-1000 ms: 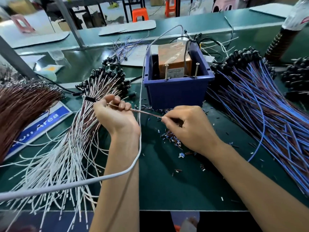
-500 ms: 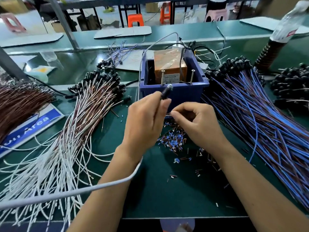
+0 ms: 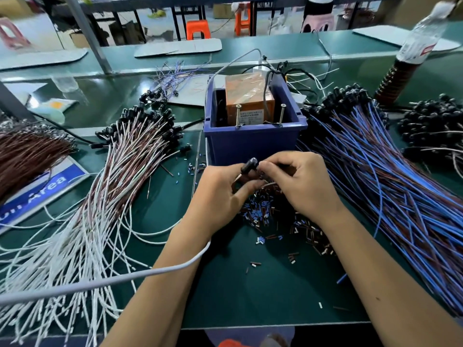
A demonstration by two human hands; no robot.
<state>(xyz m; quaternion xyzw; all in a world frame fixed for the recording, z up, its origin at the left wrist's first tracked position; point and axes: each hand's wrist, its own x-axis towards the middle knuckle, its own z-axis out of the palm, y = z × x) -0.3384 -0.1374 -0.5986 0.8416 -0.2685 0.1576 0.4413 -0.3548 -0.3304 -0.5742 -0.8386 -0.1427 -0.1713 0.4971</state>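
Head view. I see both hands meeting at the middle of the dark green desk mat (image 3: 263,291), just in front of the blue plastic bin (image 3: 253,144).

The left hand (image 3: 220,196) has its fingers curled tight, gripping a thin pale wire (image 3: 237,177) just below a black cylindrical plug (image 3: 249,164). The plug sticks up, tilted, between the two hands. The right hand (image 3: 303,186) has its fingers curled in and its fingertips pinching the plug's right end. I can't tell what else sits inside that fist.

Under both hands lies a loose heap of tiny blue and brown cut sleeve bits (image 3: 260,214), scattered toward the mat's near edge.

The bin holds an orange taped box (image 3: 248,96), with two steel screws (image 3: 237,115) standing upright at the bin's front wall.

On the left half of the desk a fanned bundle of white and brown wires with black plugs (image 3: 120,176) runs from the far side to the near left corner. At the left edge are a dark brown wire bundle (image 3: 25,151) and a blue and white sign (image 3: 45,186). On the right half a thick bundle of blue and brown wires (image 3: 375,176) reaches the right edge. Near the far right corner lies a heap of black plugs (image 3: 431,126).

A grey cable (image 3: 125,281) passes under the left forearm and goes up into the bin. A clear plastic bottle (image 3: 421,43) stands tilted at the far right.
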